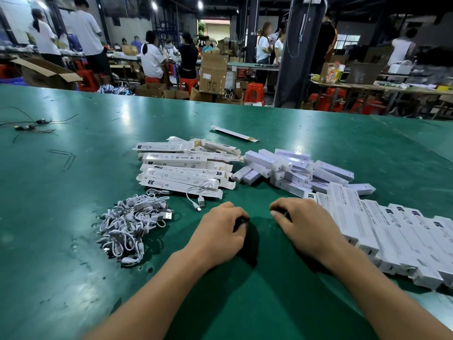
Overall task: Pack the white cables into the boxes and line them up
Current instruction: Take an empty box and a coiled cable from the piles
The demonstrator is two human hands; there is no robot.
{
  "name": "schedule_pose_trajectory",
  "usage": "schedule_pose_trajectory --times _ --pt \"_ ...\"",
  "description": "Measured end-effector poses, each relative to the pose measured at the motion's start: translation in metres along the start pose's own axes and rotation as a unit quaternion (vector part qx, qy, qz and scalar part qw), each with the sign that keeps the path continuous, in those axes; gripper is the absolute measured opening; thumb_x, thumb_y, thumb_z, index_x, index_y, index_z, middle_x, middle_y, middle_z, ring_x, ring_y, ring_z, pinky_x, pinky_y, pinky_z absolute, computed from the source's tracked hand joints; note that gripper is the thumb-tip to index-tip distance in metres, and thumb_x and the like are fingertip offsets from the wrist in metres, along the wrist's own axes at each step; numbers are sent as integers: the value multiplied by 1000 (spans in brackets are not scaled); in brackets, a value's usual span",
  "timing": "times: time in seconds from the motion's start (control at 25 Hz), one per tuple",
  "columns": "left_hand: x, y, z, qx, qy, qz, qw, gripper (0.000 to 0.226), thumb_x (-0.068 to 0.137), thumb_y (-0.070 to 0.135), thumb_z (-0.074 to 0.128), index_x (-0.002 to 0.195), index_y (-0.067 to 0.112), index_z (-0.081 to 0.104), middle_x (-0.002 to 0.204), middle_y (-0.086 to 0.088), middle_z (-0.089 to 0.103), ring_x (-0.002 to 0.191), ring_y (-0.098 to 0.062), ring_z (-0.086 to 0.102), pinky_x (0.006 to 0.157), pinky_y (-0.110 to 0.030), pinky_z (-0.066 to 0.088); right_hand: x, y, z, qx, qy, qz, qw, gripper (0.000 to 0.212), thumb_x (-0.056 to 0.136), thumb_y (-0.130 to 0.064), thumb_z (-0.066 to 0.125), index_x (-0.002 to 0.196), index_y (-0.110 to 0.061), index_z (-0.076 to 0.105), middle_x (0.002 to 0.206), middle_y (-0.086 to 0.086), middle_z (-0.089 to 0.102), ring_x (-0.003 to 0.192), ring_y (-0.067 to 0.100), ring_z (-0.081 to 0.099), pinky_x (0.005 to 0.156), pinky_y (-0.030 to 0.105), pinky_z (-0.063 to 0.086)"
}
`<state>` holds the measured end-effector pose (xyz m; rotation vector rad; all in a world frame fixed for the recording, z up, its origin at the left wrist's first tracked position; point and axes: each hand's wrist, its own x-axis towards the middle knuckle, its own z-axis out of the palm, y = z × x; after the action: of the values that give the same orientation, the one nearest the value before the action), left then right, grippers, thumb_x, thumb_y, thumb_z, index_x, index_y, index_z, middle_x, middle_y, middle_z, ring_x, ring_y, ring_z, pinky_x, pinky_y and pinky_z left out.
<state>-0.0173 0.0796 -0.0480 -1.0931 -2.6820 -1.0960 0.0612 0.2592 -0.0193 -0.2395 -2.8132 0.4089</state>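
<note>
Both the left hand (218, 231) and right hand (304, 224) rest loosely curled, seemingly empty, between cables (132, 224) and lined-up boxes (392, 234), probably ready to pack another.

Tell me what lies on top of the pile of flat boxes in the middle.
One loose white cable lies across the near edge of the pile of flat boxes, its plugs on the table. Lower boxes are mostly covered.
</note>
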Motion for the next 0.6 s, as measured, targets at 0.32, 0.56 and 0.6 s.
schedule_pose_trajectory --times 0.32,0.56,0.6 --pt "6 -5 -1 -47 90 -50 994 13 89 5 62 99 7 71 91 -5 67 82 -20 60 75 -22 45 20 -43 32 108 0 -6 994 18 96 -32 60 109 -27 71 101 -7 74 92 19 67 83 37 54" --pt "16 -16 -8 -166 205 -194 945 20 88 5 60 104 17 60 82 7 63 72 -2 58 62 -13 40 78 -65 62 188 -24 74 979 45 98 -33 60 141 -20 57 130 4 65 122 24 58 105 39 45" --pt "16 -17 -8 -177 203 -201 942 21 88 4 59 103 18 61 82 9 63 72 0 59 62 -11 42 86 -66 65 194 -19 80 977 45 98 -36 60 141 -21 57 131 3 65 123 23 57 105 39 45"
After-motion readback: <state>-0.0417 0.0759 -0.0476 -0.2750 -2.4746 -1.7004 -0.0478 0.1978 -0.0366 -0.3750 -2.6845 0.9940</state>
